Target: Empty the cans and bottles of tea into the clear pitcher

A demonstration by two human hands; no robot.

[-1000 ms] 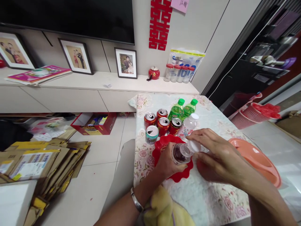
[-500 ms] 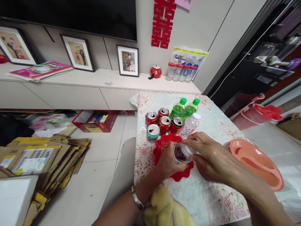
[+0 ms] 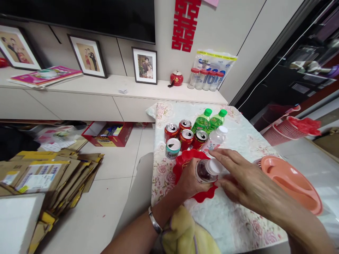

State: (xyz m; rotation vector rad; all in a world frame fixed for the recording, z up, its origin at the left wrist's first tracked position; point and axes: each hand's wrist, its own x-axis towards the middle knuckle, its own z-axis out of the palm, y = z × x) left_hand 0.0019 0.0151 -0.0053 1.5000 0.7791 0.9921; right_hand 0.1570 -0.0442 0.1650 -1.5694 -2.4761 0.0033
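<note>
My left hand point(image 3: 190, 180) is wrapped round a clear bottle point(image 3: 205, 170) with dark contents, held tilted above a red scalloped plate point(image 3: 182, 161). The bottle's white cap point(image 3: 214, 166) is on its neck and points right. Beside the cap is my right hand point(image 3: 235, 173), its fingers and thumb apart, with nothing gripped between them. Behind the plate stand several red cans point(image 3: 186, 138), a teal-rimmed can point(image 3: 173, 149), a clear bottle with a white lid point(image 3: 217, 138) and two green bottles point(image 3: 202, 120). A yellow cloth point(image 3: 188, 233) lies under my left forearm.
An orange divided tray point(image 3: 292, 180) is on the right of the flowered tablecloth point(image 3: 225, 225). A pink basket point(image 3: 283, 132) stands beyond it. Flattened cardboard point(image 3: 60, 173) and a red box point(image 3: 108, 134) are on the floor at left. Jars and framed photos line the back cabinet point(image 3: 95, 84).
My right hand has let go of the white cap, and its fingers have spread apart. The left hand still holds the bottle in nearly the same place.
</note>
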